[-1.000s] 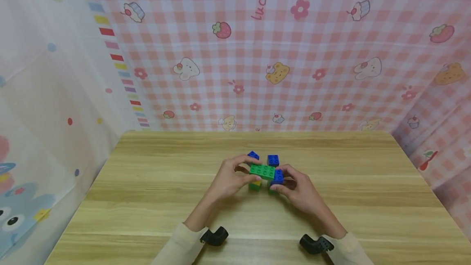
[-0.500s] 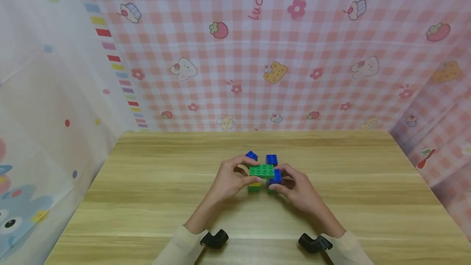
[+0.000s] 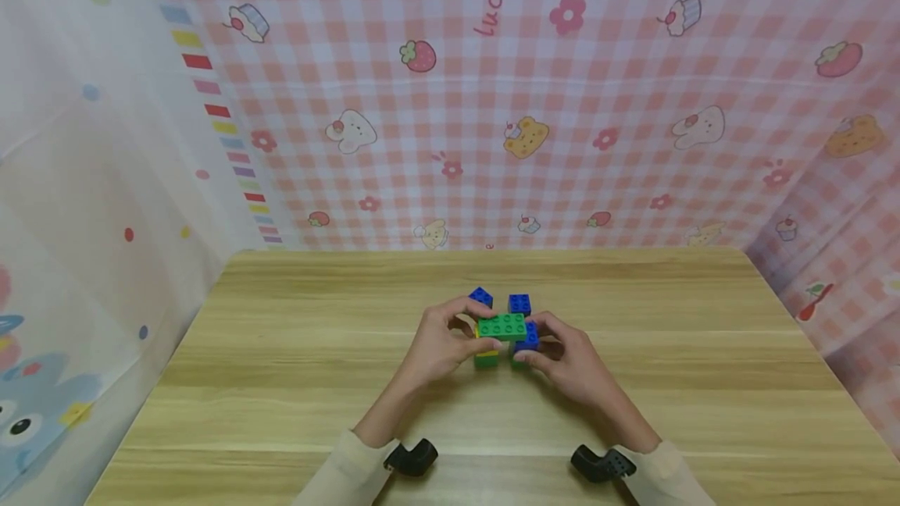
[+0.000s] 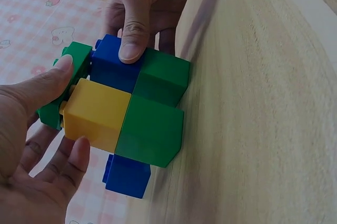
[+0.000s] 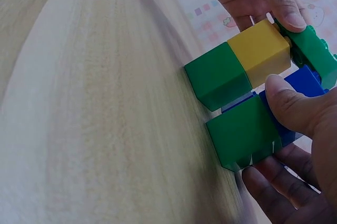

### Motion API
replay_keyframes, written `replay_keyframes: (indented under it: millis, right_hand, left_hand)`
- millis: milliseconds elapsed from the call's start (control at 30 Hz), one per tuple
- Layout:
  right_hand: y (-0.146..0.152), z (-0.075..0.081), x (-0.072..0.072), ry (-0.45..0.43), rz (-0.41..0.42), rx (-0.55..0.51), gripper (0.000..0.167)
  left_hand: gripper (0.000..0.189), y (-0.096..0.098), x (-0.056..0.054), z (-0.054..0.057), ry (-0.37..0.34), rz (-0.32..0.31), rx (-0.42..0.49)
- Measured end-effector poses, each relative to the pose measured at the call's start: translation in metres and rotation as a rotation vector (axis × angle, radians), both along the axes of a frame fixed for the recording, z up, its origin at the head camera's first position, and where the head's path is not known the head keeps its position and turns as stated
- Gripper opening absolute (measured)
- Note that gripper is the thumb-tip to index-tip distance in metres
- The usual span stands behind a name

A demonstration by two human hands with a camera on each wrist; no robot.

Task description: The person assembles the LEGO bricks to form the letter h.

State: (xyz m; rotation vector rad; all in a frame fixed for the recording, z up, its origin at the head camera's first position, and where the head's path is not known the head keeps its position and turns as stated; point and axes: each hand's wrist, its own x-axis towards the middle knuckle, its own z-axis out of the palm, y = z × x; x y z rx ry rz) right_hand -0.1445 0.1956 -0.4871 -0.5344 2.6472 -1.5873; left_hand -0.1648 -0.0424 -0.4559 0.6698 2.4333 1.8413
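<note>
My left hand (image 3: pixel 446 342) pinches a long green brick (image 3: pixel 501 326) between thumb and fingers. The long brick spans the tops of two small stacks on the table. One stack is a yellow brick (image 4: pixel 97 116) on a green brick (image 4: pixel 152 132); the long brick's underside sits right at the yellow studs. Beside it stands a blue brick (image 4: pixel 108 68) on another green brick (image 5: pixel 242 134). My right hand (image 3: pixel 573 358) grips this second stack, thumb on the blue brick and fingers on the far side.
Just behind the stacks, two loose blue bricks stand on the wooden table (image 3: pixel 316 365): a left one with a pointed outline (image 3: pixel 481 297) and a square one (image 3: pixel 519 304). A patterned pink checked cloth (image 3: pixel 450 100) hangs beyond the table's back edge.
The long green brick has turned a little and shifted slightly to the right over the stacks, held by my left hand. My right hand has stayed on the blue-and-green stack.
</note>
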Motion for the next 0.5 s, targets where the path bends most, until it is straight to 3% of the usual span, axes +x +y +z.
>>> replay_keyframes:
  millis: [233, 500]
  right_hand:
    - [-0.0006, -0.0002, -0.0001, -0.001, 0.001, -0.018, 0.033]
    - [0.0002, -0.0007, -0.0008, -0.008, 0.004, -0.004, 0.033]
  left_hand:
    - [0.032, 0.0021, 0.0005, -0.0027, -0.007, -0.022, 0.031]
    - [0.031, 0.0029, 0.0013, -0.002, -0.019, -0.017, 0.006]
